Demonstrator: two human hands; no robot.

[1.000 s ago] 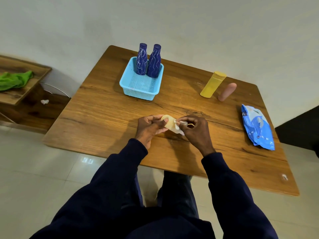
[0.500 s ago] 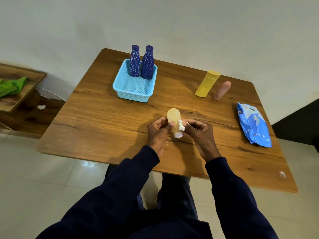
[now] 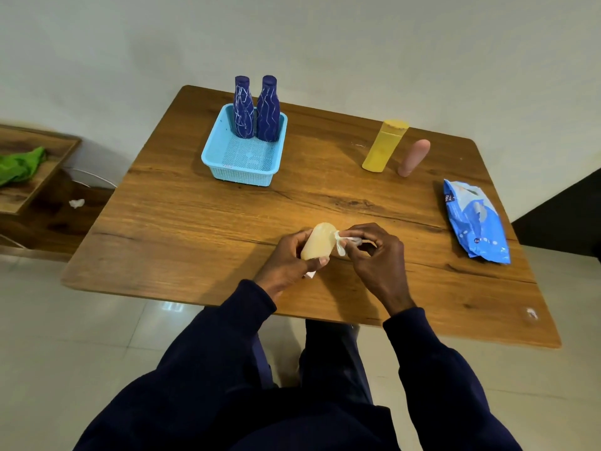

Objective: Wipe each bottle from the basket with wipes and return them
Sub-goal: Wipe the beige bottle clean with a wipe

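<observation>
My left hand (image 3: 286, 265) grips a pale cream bottle (image 3: 319, 240) over the near middle of the wooden table (image 3: 195, 229). Its white cap end peeks out below my fingers. My right hand (image 3: 374, 255) pinches a small crumpled white wipe (image 3: 341, 244) against the bottle's right side. A light blue basket (image 3: 240, 170) stands at the back, with two dark blue patterned bottles (image 3: 257, 109) upright at its far end. A yellow bottle (image 3: 385, 146) and a pink bottle (image 3: 414, 157) stand on the table at the back right.
A blue pack of wipes (image 3: 474, 221) lies near the table's right edge. To the left stands a low wooden shelf (image 3: 48, 170) with a green cloth (image 3: 19, 164) on top and a crumpled white scrap (image 3: 76, 203) lower down. Tiled floor lies below.
The cream bottle has tilted from upright to leaning left in my left hand. My right hand with the wipe has shifted to the bottle's upper right side. The view has moved slightly.
</observation>
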